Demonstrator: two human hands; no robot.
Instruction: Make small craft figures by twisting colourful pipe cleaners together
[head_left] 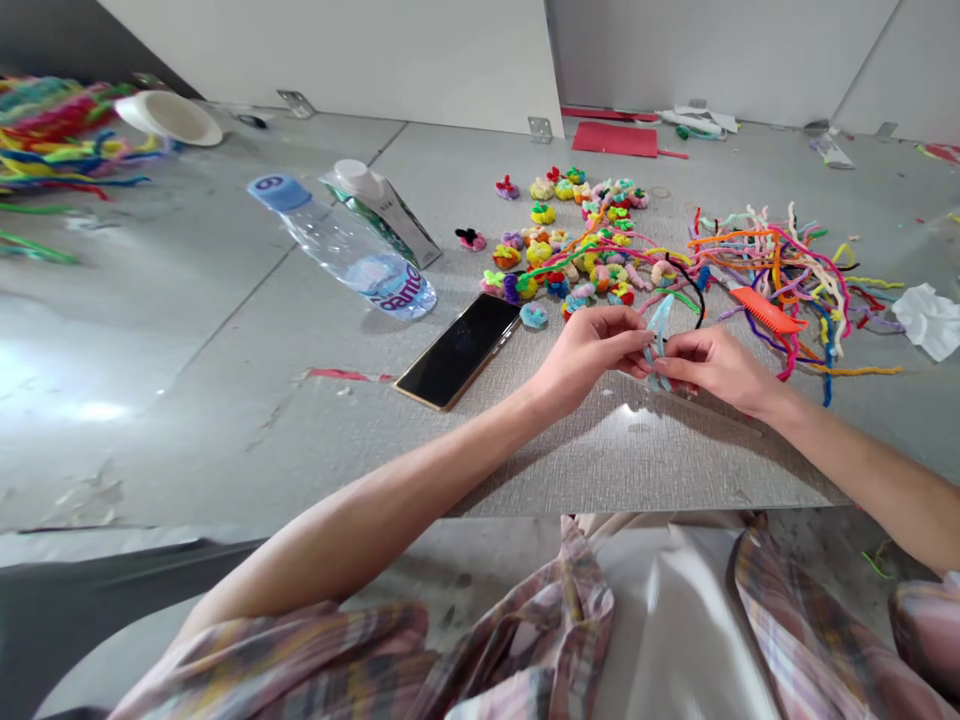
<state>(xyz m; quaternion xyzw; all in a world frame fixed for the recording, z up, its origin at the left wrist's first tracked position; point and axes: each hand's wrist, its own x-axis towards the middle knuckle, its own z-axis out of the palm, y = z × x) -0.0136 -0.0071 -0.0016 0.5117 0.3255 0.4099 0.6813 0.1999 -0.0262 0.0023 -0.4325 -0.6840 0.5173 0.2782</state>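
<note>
My left hand (597,345) and my right hand (712,366) meet just above the table near its front edge. Between their fingertips is a light blue pipe cleaner (660,318), bent into a narrow loop that points upward. Both hands pinch it low down, thumbs against fingers; the exact grip of the hidden fingers does not show. Right behind the hands lie a black pipe cleaner (700,295) and a green one (684,300). Many small coiled pipe-cleaner pieces (559,250) in mixed colours cluster behind my left hand.
Loose pipe cleaners (780,260) spread at the right, with an orange-handled tool (769,309) and a crumpled tissue (930,320). A phone (459,350) lies left of my hands. Beyond it are a tilted-looking water bottle (352,255), a carton (390,212) and a white cup (171,117).
</note>
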